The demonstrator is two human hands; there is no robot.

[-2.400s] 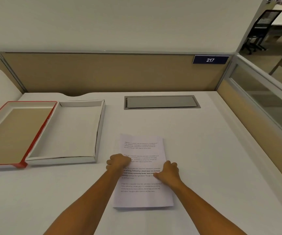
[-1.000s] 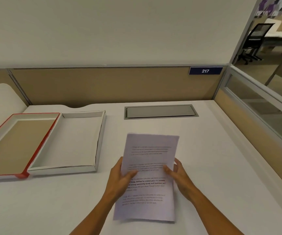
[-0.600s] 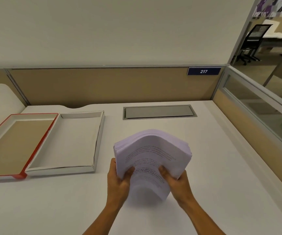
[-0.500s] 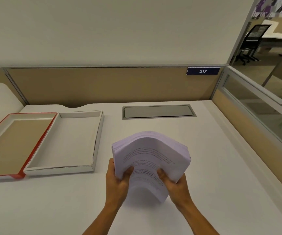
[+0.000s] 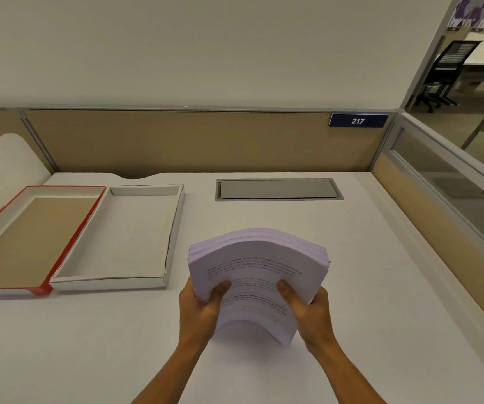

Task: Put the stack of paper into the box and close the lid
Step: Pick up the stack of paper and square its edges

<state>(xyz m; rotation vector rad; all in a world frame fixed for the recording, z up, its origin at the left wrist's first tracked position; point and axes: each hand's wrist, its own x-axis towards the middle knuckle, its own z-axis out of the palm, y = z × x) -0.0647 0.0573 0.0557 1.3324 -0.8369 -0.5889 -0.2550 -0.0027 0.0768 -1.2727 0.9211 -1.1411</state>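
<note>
The stack of paper [image 5: 259, 259] is held upright above the white bench [image 5: 366, 272], clamped between both hands. The left hand [image 5: 198, 309] is closed on the left edge of the stack, its thumb laid across the printed front sheet, and the right hand [image 5: 310, 312] is closed on the right edge in the same way. The stack is bowed, so that its top edge arches away from the viewer and the fanned sheet edges can be seen along the top. Its lower end is seen just above or on the bench surface; which of the two cannot be told.

The box [image 5: 173, 228], white and open, is set on the bench to the left of the stack and a little farther back, with nothing seen inside it. The red-edged lid [image 5: 69, 249] is laid inner side up just beside the box on its left, the two touching along one long side.

A grey cable hatch [image 5: 278, 189] is set into the bench behind the stack. A blue plate marked 217 [image 5: 358, 121] is fixed on the tan partition [image 5: 176, 141] at the rear.
</note>
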